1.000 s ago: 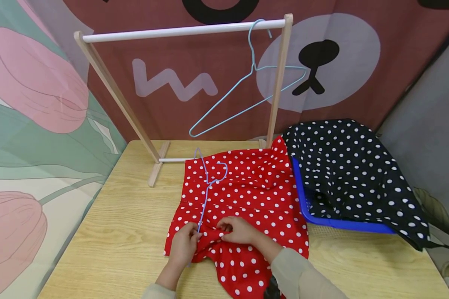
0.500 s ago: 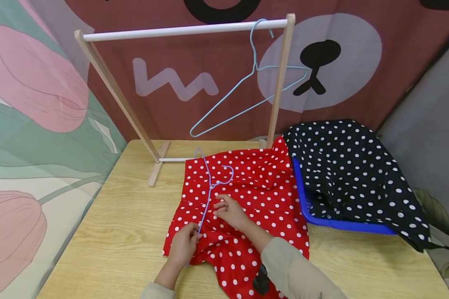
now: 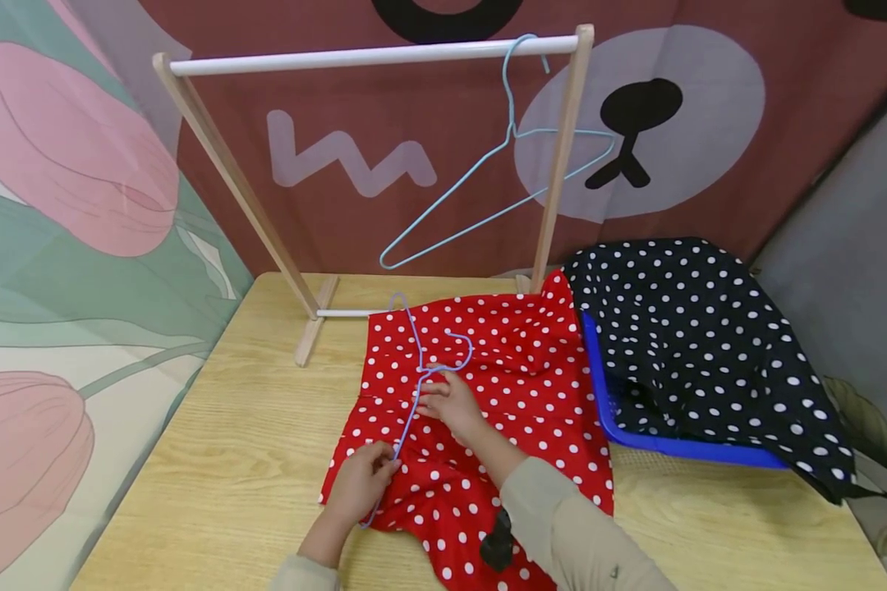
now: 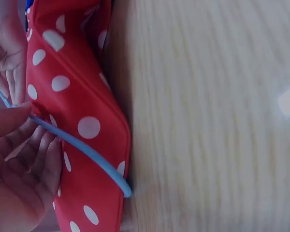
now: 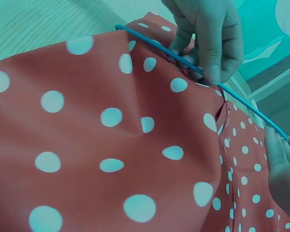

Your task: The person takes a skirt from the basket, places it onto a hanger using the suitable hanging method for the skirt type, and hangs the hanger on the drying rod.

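Note:
A lilac wire hanger point(image 4: 89, 151) lies over a red garment with white polka dots point(image 3: 488, 377), spread on the table. My left hand point(image 3: 360, 480) pinches the hanger's lower arm between thumb and fingers, close against the fabric. Higher up, my right hand point(image 3: 451, 402) holds the hanger at its neck, just below the hook, with the thumb over the wire in the right wrist view. The hanger's lower end sticks out past the garment's near edge. A small black patch point(image 3: 497, 542) shows on the garment beside my right sleeve.
Behind the garment stands a wooden rack point(image 3: 562, 164) with a white top rod point(image 3: 377, 56); a light blue hanger point(image 3: 443, 197) hangs at its right end. To the right, a blue basket point(image 3: 698, 450) holds a black polka-dot cloth point(image 3: 695, 345) draping over its rim.
My right hand has left the fabric by my left hand and moved up to the hanger's neck. The hanger's hook has shifted slightly right; my left hand stays at the lower arm.

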Motion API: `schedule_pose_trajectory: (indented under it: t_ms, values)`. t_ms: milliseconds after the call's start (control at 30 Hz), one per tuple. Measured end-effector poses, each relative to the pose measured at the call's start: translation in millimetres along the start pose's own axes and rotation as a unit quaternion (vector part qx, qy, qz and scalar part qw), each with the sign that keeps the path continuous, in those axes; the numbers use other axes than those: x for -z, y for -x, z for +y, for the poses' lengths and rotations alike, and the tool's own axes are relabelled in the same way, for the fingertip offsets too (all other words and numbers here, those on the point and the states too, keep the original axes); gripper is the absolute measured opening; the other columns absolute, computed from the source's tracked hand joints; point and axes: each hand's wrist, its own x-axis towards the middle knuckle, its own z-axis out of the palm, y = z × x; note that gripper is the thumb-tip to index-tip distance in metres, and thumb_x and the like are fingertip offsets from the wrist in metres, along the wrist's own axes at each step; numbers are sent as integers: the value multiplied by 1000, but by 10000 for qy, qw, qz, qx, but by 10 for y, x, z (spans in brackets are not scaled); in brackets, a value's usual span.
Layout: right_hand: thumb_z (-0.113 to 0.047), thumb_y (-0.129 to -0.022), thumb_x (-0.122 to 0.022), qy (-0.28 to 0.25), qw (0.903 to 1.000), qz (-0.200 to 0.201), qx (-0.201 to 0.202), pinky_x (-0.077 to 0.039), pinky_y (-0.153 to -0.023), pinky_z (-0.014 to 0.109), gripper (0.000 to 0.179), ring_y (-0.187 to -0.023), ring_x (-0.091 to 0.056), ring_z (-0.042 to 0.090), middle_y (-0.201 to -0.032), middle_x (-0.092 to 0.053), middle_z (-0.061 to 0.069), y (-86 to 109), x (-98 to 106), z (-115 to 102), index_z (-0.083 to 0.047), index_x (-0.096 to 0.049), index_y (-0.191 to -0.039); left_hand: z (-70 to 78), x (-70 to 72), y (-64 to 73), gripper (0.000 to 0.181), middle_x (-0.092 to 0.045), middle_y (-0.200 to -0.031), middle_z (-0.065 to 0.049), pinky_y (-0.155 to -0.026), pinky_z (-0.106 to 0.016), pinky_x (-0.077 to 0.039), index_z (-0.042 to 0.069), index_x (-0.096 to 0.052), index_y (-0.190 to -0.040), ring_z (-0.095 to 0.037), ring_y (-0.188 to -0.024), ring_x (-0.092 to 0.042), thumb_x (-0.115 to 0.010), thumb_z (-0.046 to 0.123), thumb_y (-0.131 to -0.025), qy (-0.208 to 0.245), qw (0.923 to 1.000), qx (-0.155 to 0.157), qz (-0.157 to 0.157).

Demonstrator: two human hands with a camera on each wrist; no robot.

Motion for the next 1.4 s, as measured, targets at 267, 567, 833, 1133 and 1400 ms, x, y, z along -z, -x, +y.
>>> schedule_pose_trajectory:
  t_ms: [267,567,833,1133,1400]
  values:
    - [12,-83,-40,-822,9964,24,-182,-48,-68,39,43,-91,-54,39,-109,-45,33,-4,-60,-22,0,-37,-125,-92,87,-138,23,-46,-87,-8,-58,-26,-41,3,-57,-85,-21,-79,-43,-65,23,-76,-139,9986,392,326]
    - [9,-85,-41,-825,9961,8,-327,-48,-68,42,36,-83,-57,33,-100,-50,25,-44,-114,-15,1,-40,-120,-170,241,-393,45,-35,-114,-22,-76,-44,-41,-4,-42,-118,-35,-101,-36,-54,20,-82,23,9846,1749,-25]
    - [9,-85,-39,-443,9988,197,-67,-50,-58,40,21,-75,-58,38,-104,-51,28,-63,-116,16,6,-42,-106,-236,341,-620,50,-46,-108,-23,-69,-38,-48,-8,-29,-124,-30,-89,-52,-50,16,-85,958,9769,1849,-488]
    - [10,-83,-42,-100,9999,134,7,-50,-56,36,24,-74,-58,40,-91,-55,20,-50,-121,-3,9,-45,-107,-356,387,-849,38,-48,-103,-22,-66,-34,-48,-7,-37,-118,-25,-81,-55,-45,12,-87,2096,9430,2547,-438]
    - [10,-80,-47,136,9999,-46,-14,-50,-58,36,28,-71,-60,32,-97,-53,25,-21,-114,-9,9,-44,-108,-357,399,-935,30,-55,-90,-18,-61,-34,-49,-7,-44,-109,-19,-68,-57,-50,9,-85,2571,9269,2697,-457]
